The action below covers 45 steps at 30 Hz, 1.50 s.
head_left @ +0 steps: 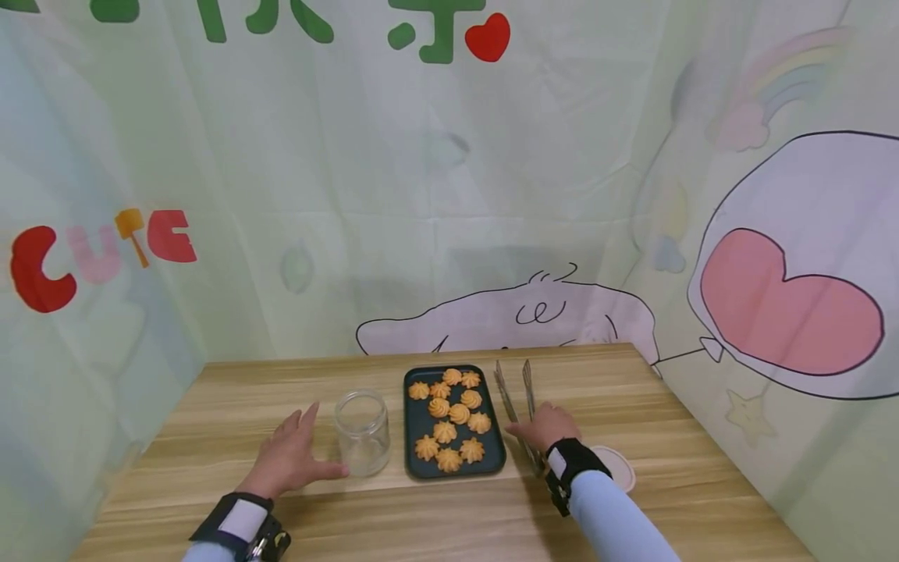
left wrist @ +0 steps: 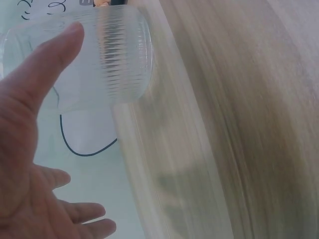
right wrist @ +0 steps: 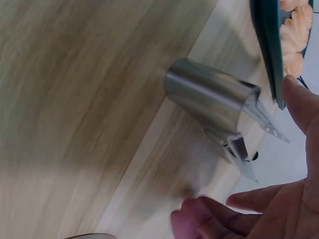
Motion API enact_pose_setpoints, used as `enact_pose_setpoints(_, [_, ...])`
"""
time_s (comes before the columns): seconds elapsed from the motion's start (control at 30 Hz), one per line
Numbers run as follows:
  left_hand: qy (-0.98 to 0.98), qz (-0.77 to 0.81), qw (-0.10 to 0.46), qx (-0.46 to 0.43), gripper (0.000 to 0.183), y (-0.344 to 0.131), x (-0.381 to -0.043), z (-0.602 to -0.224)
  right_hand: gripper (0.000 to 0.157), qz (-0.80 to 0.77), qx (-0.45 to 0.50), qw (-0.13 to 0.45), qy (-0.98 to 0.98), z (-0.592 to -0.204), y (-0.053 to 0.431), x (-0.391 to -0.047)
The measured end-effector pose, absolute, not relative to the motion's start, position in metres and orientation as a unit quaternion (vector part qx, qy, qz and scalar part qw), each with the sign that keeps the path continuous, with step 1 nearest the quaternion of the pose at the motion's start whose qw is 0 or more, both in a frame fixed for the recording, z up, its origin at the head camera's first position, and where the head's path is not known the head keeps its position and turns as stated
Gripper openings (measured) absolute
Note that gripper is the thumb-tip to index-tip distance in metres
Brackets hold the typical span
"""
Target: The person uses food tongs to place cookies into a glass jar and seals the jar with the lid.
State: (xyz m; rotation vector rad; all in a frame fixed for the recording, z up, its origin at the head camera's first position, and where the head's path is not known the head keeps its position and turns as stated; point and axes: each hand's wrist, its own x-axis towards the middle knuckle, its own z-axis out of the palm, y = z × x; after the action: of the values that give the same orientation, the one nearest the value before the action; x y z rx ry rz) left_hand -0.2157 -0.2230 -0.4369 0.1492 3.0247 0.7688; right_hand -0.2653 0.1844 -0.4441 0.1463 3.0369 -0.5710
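Observation:
An uncovered clear jar (head_left: 363, 441) stands on the table, left of a dark tray (head_left: 414, 425) that carries several piped cookies (head_left: 460, 414). Beside the jar's left side is my left hand (head_left: 289, 457), its thumb and fingers spread apart. The thumb points at the jar's lower part; whether it touches the glass I cannot tell. Metal tongs (right wrist: 209, 94) lie right of the tray with their arms pointing away. My right hand (head_left: 548, 428) reaches over them. In the right wrist view its thumb and fingers are parted on either side of the tongs, without gripping them.
A pale round disc (head_left: 618, 468), like a lid, lies right of my right wrist, partly behind it. The wooden table (head_left: 281, 382) ends at a printed cloth backdrop (head_left: 435, 179) behind and at both sides.

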Motion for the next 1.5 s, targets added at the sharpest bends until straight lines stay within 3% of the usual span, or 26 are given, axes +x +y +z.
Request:
enact_pose_setpoints(0.2, [0.968, 0.247, 0.014, 0.045, 0.127, -0.223, -0.216, -0.438, 0.053, -0.161, 0.041, 0.023, 0.986, -0.451, 0.186, -0.271])
enact_pose_setpoints(0.83, [0.969, 0.242, 0.013, 0.053, 0.126, -0.222, -0.218, -0.438, 0.035, -0.137, 0.007, 0.002, 0.991, -0.456, 0.192, -0.274])
enact_pose_setpoints(1.1, [0.969, 0.239, 0.010, 0.055, 0.128, -0.222, -0.221, -0.439, 0.017, -0.155, 0.017, 0.024, 0.987, -0.448, 0.197, -0.275])
enact_pose_setpoints(1.37, [0.966, 0.249, -0.006, 0.074, 0.127, -0.218, -0.226, -0.432, 0.020, -0.184, 0.037, -0.008, 0.982, -0.441, 0.203, -0.281])
enact_pose_setpoints(1.5, [0.958, 0.279, 0.012, 0.072, 0.126, -0.213, -0.230, -0.429, 0.019, -0.182, 0.031, -0.016, 0.983, -0.432, 0.204, -0.277])
